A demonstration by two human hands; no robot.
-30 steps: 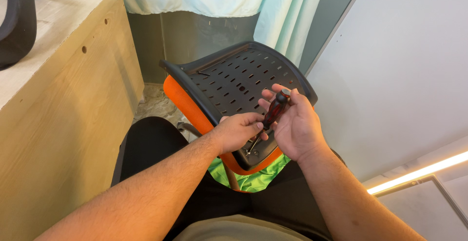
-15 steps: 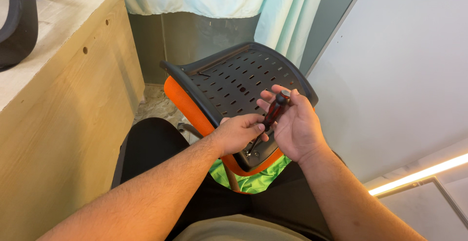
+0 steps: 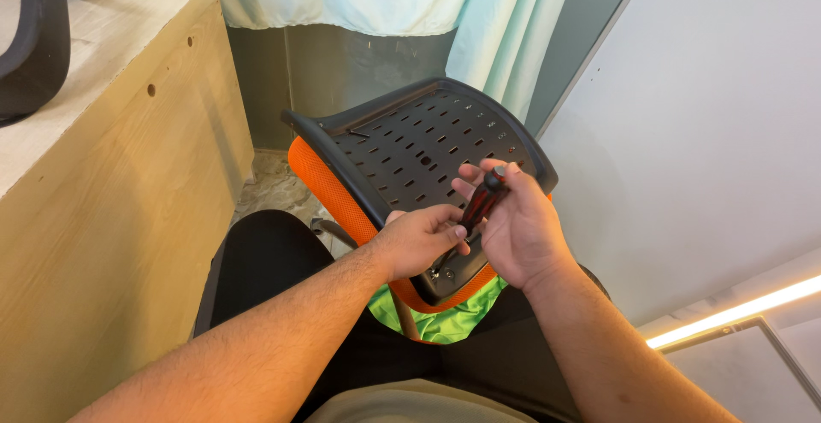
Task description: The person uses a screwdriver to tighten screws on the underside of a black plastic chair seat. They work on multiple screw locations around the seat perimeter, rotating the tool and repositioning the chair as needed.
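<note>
A chair seat (image 3: pixel 402 145) lies upside down on my lap, its black slotted plastic underside up and its orange mesh cushion (image 3: pixel 329 192) along the edge. My right hand (image 3: pixel 517 230) is shut on a screwdriver (image 3: pixel 479 205) with a dark red handle, tip pointing down at the seat's near edge. My left hand (image 3: pixel 419 239) rests on that near edge, its fingertips pinching the screwdriver's shaft close to a small screw spot (image 3: pixel 443 273). The screwdriver's tip is hidden behind my fingers.
A light wooden cabinet (image 3: pixel 111 201) stands close on the left, with a black curved chair part (image 3: pixel 34 38) on its top. Pale green curtains (image 3: pixel 445 12) hang behind. A white wall panel (image 3: pixel 701 132) is on the right. Bright green fabric (image 3: pixel 436 316) shows under the seat.
</note>
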